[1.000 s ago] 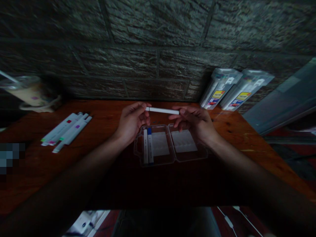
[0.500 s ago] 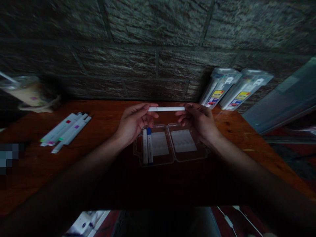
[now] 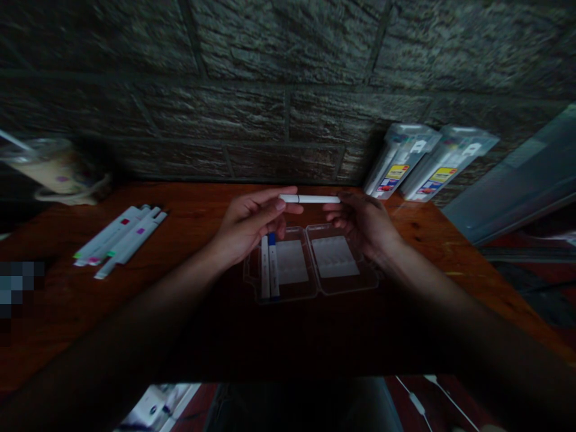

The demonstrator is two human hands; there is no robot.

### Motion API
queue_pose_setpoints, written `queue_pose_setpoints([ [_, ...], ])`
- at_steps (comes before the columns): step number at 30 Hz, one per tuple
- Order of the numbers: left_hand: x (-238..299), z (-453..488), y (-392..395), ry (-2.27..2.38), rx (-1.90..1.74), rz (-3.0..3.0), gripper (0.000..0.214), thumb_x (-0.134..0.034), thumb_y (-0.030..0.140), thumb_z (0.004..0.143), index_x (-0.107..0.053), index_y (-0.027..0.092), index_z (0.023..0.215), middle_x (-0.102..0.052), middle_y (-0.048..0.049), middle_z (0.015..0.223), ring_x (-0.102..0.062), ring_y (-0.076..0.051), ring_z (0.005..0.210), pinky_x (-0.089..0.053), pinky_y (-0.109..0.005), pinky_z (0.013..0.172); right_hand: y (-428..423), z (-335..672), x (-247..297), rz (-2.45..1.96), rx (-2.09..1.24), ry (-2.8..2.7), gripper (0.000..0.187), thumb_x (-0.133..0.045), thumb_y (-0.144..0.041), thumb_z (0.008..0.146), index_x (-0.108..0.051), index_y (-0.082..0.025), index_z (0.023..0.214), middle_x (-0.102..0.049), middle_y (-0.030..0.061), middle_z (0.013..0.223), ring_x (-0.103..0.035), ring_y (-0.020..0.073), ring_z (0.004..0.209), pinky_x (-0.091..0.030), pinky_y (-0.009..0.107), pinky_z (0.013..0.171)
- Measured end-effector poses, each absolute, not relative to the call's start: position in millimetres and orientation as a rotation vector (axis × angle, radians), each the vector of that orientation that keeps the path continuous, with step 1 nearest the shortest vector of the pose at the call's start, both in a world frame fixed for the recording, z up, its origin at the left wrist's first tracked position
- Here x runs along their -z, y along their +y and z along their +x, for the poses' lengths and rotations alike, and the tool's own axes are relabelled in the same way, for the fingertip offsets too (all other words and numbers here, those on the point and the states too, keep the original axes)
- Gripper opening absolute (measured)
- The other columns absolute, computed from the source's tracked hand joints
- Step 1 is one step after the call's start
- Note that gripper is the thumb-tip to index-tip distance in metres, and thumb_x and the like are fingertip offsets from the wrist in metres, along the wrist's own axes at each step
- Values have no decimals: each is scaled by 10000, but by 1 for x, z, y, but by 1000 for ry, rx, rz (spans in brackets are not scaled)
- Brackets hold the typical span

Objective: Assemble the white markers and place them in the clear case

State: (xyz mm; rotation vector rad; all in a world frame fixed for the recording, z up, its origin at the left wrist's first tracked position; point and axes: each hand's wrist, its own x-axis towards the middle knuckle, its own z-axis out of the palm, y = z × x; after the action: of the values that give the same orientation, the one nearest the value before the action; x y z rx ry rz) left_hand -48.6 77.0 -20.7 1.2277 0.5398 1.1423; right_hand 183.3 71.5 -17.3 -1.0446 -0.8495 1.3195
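A white marker (image 3: 315,199) with a dark ring near its left end lies level between my two hands, above the table. My left hand (image 3: 252,219) pinches the ringed end between thumb and fingers. Around the other end, the fingers of my right hand (image 3: 364,219) are closed. Below them an open clear plastic case (image 3: 318,292) rests on the table. Two markers stand side by side in its left half, a white one (image 3: 265,267) and one with a blue end (image 3: 273,264). White panels show in both halves.
Several white markers (image 3: 121,237) with coloured marks lie in a pile on the wooden table (image 3: 207,336) at left. Behind them is a drink cup (image 3: 49,168) with a straw. Two upright clear packs (image 3: 396,162) lean on the stone wall (image 3: 252,114) at right.
The marker has shifted slightly to the right. My left hand has moved along with it, its fingers a little straighter. The case and the pile have not moved.
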Motion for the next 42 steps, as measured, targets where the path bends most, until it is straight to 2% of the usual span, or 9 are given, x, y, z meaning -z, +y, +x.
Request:
queue_pose_setpoints([
  [6,20,-48,77,590,-1142,1181,346,-808,270,838,-796,126,1152,-821,-138,958,-685,-129,600,-554,-245,563,74,185,22,-1035,-1278,-901,60,-652,-232,864,-682,-184,845,-777,71,727,-696,148,563,-550,236,478],
  [14,22,-46,81,746,-1178,1137,227,-797,265,824,-821,106,984,-813,-115,819,-663,-115,558,-527,-219,530,68,180,17,-962,-1208,-994,88,-745,-266,803,-690,-198,807,-741,28,661,-657,120,503,-511,203,438],
  [24,24,-48,78,732,-1126,1259,321,-870,250,782,-825,174,1091,-829,-96,902,-625,-85,543,-512,-211,533,67,180,18,-983,-1149,-1106,126,-742,-330,842,-704,-217,801,-734,31,704,-640,127,506,-518,242,446],
  [29,23,-46,79,766,-1138,1238,274,-864,280,790,-834,158,1034,-822,-99,868,-620,-89,534,-508,-217,528,65,179,18,-946,-1138,-1095,104,-750,-316,837,-721,-221,804,-718,18,679,-633,117,500,-506,227,436],
  [36,25,-45,81,818,-1151,1231,207,-855,323,793,-832,143,894,-800,-94,793,-580,-85,493,-456,-212,475,62,176,18,-965,-1033,-1202,169,-764,-351,855,-719,-222,755,-732,35,704,-629,123,514,-517,245,439],
  [42,29,-47,83,825,-1163,1346,233,-874,317,783,-835,164,955,-792,-65,805,-584,-81,519,-456,-207,495,62,177,20,-934,-1067,-1177,143,-765,-327,850,-739,-219,761,-745,35,705,-637,122,523,-518,238,444],
])
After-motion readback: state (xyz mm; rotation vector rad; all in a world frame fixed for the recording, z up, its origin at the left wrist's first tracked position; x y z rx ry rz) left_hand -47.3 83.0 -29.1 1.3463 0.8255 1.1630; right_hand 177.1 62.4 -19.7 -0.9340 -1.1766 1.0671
